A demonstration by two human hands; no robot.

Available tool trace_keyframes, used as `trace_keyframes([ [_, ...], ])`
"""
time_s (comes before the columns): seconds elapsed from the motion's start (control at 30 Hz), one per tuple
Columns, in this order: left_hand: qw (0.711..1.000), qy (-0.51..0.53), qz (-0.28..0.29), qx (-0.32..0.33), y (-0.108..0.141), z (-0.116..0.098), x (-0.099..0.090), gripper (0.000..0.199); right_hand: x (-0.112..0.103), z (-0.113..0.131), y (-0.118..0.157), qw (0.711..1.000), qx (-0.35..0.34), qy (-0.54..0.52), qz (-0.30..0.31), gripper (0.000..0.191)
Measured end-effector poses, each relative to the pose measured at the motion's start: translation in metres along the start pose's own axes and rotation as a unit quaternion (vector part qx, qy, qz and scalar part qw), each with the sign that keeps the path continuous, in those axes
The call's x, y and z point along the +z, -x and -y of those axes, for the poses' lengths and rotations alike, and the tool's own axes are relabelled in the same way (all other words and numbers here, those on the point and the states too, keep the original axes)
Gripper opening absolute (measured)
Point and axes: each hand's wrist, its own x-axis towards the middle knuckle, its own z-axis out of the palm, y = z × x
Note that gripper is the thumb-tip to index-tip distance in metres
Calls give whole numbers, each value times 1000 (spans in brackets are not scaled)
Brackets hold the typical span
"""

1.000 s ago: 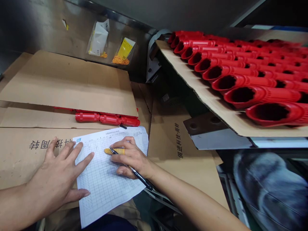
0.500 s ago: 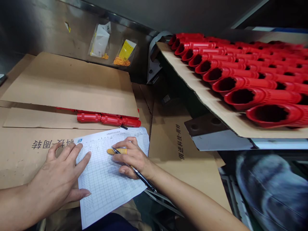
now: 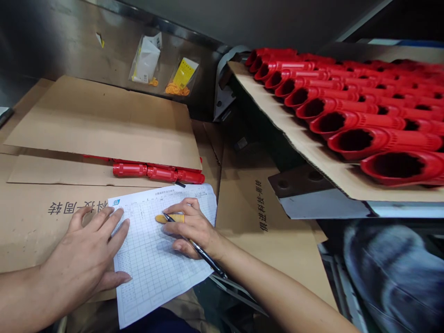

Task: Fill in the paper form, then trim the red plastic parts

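A printed grid form (image 3: 149, 273) with handwriting in its upper rows lies on the cardboard in front of me. My left hand (image 3: 93, 249) rests with fingers spread across the paper's left edge, thumb and fingertips touching it. Over the sheet's right half, my right hand (image 3: 192, 229) holds a dark pen (image 3: 208, 261) between its fingers, the tip pointing up and left. A yellow finger cot (image 3: 169, 218) covers one finger of that hand. Just beyond the form's top edge lie several red ribbed tubes (image 3: 157, 173), partly under a cardboard sheet (image 3: 104, 118).
At the right, a raised cardboard-lined shelf (image 3: 294, 152) carries many red tubes (image 3: 391, 166) in rows; its metal corner juts toward my right arm. Two small plastic bags (image 3: 182, 77) with orange rings lie at the back. Blue denim fabric (image 3: 391, 273) shows at lower right.
The whole view has shifted slightly, so everything sits a little farther right. Both hands, the pen and the form keep nearly the same places relative to each other.
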Motion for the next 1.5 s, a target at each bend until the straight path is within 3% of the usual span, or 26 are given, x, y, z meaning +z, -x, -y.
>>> trace_keyframes([
  [0.2,999,27,-46,6,-3,1,-3,82,-4,-2,3,1000,-3,3,-4,47],
  [0.27,998,29,-53,10,-4,1,-4,85,-9,2,1,999,37,-19,-31,48],
  [0.33,998,31,-54,13,-4,0,-5,84,-15,12,-6,987,119,-80,-65,42],
  [0.4,998,31,-49,13,-4,-1,-4,81,-16,26,-19,955,221,-167,-108,30],
  [0.5,998,29,-46,8,-3,-3,-2,80,-3,48,-42,869,358,-321,-119,14],
  [0.57,998,23,-52,8,-2,-5,-1,82,14,56,-53,820,402,-395,-97,12],
  [0.63,998,16,-57,14,-1,-7,0,83,32,58,-59,810,422,-394,-98,13],
  [0.77,998,14,-57,21,0,-8,1,83,51,51,-58,826,456,-322,-80,9],
  [0.9,998,18,-55,21,2,-7,6,83,51,48,-54,906,376,-184,-67,11],
  [1.0,998,19,-51,25,4,-7,10,83,51,48,-52,940,312,-118,-76,8],
  [1.5,999,27,-31,13,1,-9,8,81,56,44,-51,955,271,-111,-45,9],
])
